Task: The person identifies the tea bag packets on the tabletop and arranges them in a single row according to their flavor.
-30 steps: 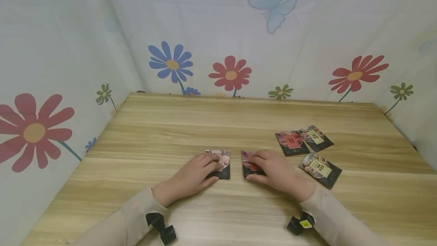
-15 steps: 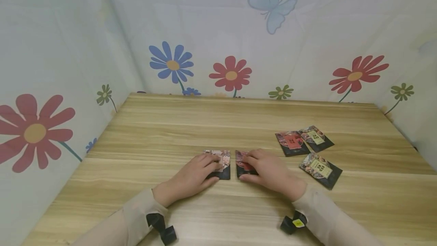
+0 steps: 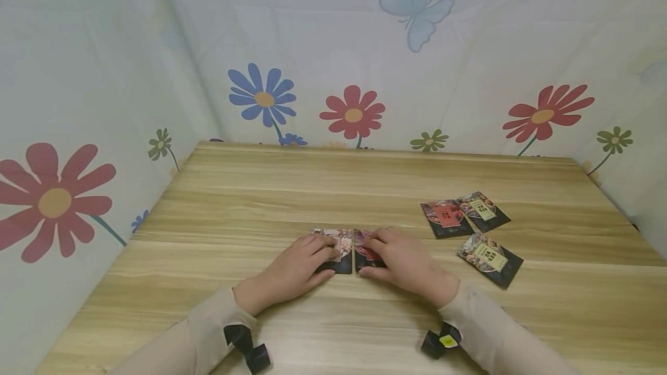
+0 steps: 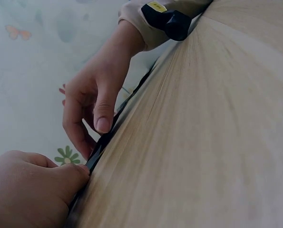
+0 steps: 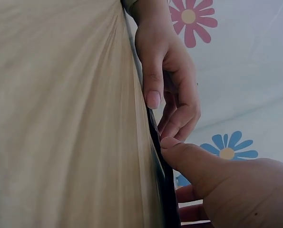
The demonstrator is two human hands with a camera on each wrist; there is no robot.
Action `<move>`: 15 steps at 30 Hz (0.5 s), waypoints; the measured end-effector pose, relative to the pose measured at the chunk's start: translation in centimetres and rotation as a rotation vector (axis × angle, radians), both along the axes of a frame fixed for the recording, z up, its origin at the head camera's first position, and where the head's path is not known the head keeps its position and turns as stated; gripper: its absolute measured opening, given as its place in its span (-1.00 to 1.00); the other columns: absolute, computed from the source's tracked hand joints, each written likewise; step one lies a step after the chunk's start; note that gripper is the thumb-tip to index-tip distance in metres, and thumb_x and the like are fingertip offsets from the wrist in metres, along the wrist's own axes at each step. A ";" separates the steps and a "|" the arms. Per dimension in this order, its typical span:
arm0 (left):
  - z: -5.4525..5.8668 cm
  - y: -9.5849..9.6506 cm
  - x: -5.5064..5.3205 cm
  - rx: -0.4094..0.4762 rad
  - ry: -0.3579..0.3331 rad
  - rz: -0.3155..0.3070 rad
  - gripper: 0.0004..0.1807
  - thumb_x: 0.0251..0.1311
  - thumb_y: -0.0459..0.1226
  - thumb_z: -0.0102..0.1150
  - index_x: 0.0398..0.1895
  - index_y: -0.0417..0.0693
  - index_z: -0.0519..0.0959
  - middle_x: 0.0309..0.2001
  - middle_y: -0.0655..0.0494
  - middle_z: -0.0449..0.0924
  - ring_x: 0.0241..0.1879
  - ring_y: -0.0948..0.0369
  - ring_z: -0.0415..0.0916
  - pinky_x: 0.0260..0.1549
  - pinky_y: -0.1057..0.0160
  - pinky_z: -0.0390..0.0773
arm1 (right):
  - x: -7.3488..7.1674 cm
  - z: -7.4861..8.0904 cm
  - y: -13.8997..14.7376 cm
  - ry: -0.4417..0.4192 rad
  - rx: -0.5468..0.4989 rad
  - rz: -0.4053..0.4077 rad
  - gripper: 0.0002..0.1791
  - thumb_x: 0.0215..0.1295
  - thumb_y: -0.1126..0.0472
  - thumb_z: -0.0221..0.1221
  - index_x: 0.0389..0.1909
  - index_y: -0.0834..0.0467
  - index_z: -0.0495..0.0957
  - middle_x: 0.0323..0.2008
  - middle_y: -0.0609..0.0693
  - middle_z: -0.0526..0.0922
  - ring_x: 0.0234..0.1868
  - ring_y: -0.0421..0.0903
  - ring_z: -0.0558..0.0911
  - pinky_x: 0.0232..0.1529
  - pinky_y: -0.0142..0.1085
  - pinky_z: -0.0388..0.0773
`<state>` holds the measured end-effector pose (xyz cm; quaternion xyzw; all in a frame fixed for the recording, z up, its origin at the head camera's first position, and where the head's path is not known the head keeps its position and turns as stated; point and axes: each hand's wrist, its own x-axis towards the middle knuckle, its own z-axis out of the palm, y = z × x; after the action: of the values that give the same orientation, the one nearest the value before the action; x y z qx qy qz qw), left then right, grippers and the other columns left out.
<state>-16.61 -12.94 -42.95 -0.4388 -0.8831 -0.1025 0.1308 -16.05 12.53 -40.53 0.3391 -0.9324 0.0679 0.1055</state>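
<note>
Near the middle of the table, a dark packet with a pale pink label (image 3: 344,250) lies flat under my left hand (image 3: 292,271). That hand's fingers rest across the packet's left half, with the thumb at its near edge. Immediately to the right lies a dark packet with a red label (image 3: 361,259), its left edge close along the first packet's right edge. My right hand (image 3: 409,262) presses on this packet, fingertips on the label and thumb (image 5: 186,156) at the near edge. Both packets are partly hidden by the hands. The wrist views show the hands facing each other over the thin dark packets.
Toward the right lie a red-labelled packet (image 3: 447,217), a yellow-labelled packet (image 3: 482,211) touching its corner, and another yellow-labelled packet (image 3: 491,260) nearer. The wooden table (image 3: 250,190) meets a floral curtain (image 3: 458,74) at the back.
My right hand has slid the red-labelled packet left across the table, narrowing the gap to the pink-labelled one to a thin line. The left hand stays in place.
</note>
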 end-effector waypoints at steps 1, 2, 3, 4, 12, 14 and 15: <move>0.0 0.0 0.0 -0.003 -0.003 0.002 -0.66 0.29 -0.05 0.11 0.04 0.02 0.55 0.15 0.06 0.49 0.18 0.10 0.44 0.26 0.10 0.44 | 0.0 0.0 -0.1 -0.003 0.004 -0.002 -0.34 0.13 -0.28 0.22 0.02 0.17 0.61 -0.06 0.03 0.63 -0.01 -0.01 0.60 0.04 -0.14 0.60; 0.0 0.0 0.0 -0.005 -0.004 0.002 -0.66 0.30 -0.05 0.11 0.04 0.02 0.55 0.15 0.06 0.49 0.18 0.10 0.43 0.26 0.10 0.43 | 0.0 0.1 -0.1 -0.005 0.007 -0.005 -0.34 0.14 -0.28 0.22 0.02 0.17 0.61 -0.05 0.03 0.63 -0.01 -0.01 0.60 0.04 -0.13 0.60; 0.0 0.0 0.0 -0.006 -0.007 0.002 -0.66 0.30 -0.05 0.10 0.05 0.02 0.55 0.15 0.06 0.49 0.19 0.10 0.43 0.27 0.10 0.43 | 0.0 0.1 -0.2 -0.007 0.009 -0.007 -0.34 0.13 -0.29 0.22 0.03 0.17 0.61 -0.05 0.03 0.63 0.00 -0.01 0.60 0.05 -0.13 0.60; 0.0 0.0 -0.1 -0.007 -0.009 0.002 -0.66 0.30 -0.05 0.10 0.05 0.03 0.55 0.16 0.06 0.49 0.19 0.10 0.43 0.27 0.10 0.42 | 0.0 0.0 -0.3 -0.007 0.012 -0.011 -0.34 0.13 -0.29 0.22 0.03 0.16 0.61 -0.04 0.03 0.63 0.00 -0.01 0.60 0.05 -0.13 0.59; -0.1 0.0 -0.1 -0.008 -0.012 0.008 -0.66 0.30 -0.04 0.10 0.05 0.03 0.55 0.16 0.06 0.49 0.19 0.09 0.43 0.26 0.09 0.43 | 0.1 0.0 -0.3 -0.013 -0.014 -0.011 -0.36 0.13 -0.27 0.23 0.03 0.14 0.60 -0.03 0.02 0.62 0.02 -0.01 0.59 0.06 -0.13 0.59; -0.2 0.0 -0.1 -0.012 -0.011 0.012 -0.66 0.30 -0.03 0.10 0.04 0.04 0.55 0.16 0.06 0.49 0.19 0.10 0.43 0.27 0.10 0.43 | 0.1 0.3 -0.1 -0.034 -0.040 -0.015 -0.41 0.15 -0.25 0.24 0.00 0.13 0.61 -0.04 0.01 0.61 -0.01 -0.04 0.58 0.02 -0.15 0.60; -0.2 0.0 -0.1 -0.013 -0.011 0.013 -0.66 0.30 -0.03 0.10 0.04 0.04 0.55 0.16 0.06 0.49 0.19 0.10 0.43 0.27 0.10 0.43 | 0.1 0.5 0.0 -0.044 -0.057 -0.016 -0.44 0.16 -0.23 0.24 -0.01 0.12 0.61 -0.04 0.00 0.61 -0.02 -0.04 0.58 0.01 -0.15 0.59</move>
<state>-16.70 -12.93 -43.17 -0.4332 -0.8873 -0.0981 0.1239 -15.97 12.56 -40.05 0.3271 -0.9348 0.1009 0.0950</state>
